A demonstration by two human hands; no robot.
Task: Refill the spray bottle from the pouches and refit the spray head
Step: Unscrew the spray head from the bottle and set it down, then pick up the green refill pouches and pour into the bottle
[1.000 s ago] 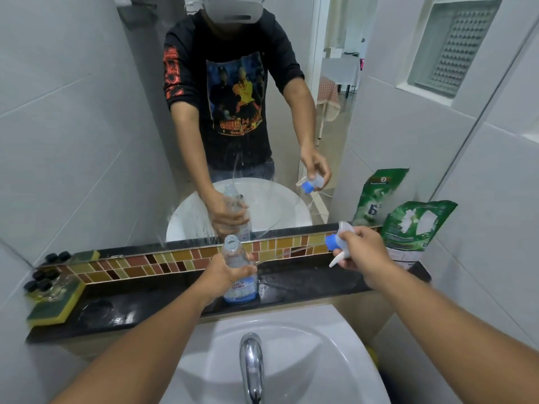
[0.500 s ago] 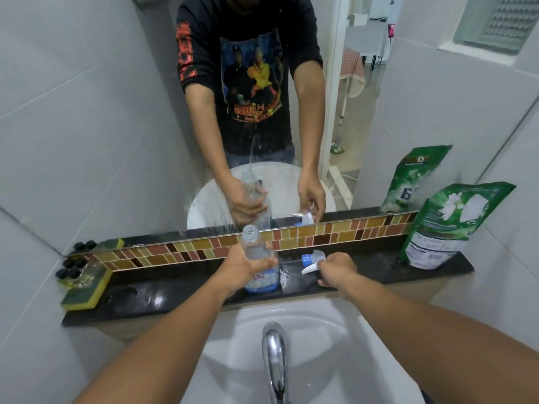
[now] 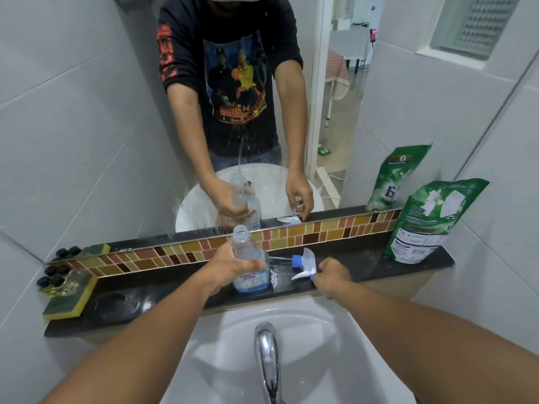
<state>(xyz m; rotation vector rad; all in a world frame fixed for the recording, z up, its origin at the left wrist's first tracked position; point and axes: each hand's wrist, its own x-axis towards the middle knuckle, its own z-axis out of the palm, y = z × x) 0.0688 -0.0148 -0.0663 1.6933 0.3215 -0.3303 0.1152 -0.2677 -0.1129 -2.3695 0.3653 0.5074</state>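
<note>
A clear spray bottle (image 3: 247,252) with a blue base stands open-necked on the black shelf (image 3: 175,287) above the sink. My left hand (image 3: 229,266) is wrapped around its middle. The white and blue spray head (image 3: 304,262) lies on its side on the shelf just right of the bottle, its dip tube pointing towards the bottle. My right hand (image 3: 332,275) is curled at the head's nozzle end, fingertips on it. A green refill pouch (image 3: 431,220) stands upright at the shelf's right end, against the mirror.
A yellow and green sponge (image 3: 70,301) and small black-capped bottles (image 3: 55,275) sit at the shelf's left end. The chrome tap (image 3: 267,354) and white basin (image 3: 320,345) lie below my arms. Water spots wet the shelf around the bottle.
My right hand has brought the spray head down from mid-air and laid it on the shelf beside the bottle. My left hand has kept its hold on the bottle.
</note>
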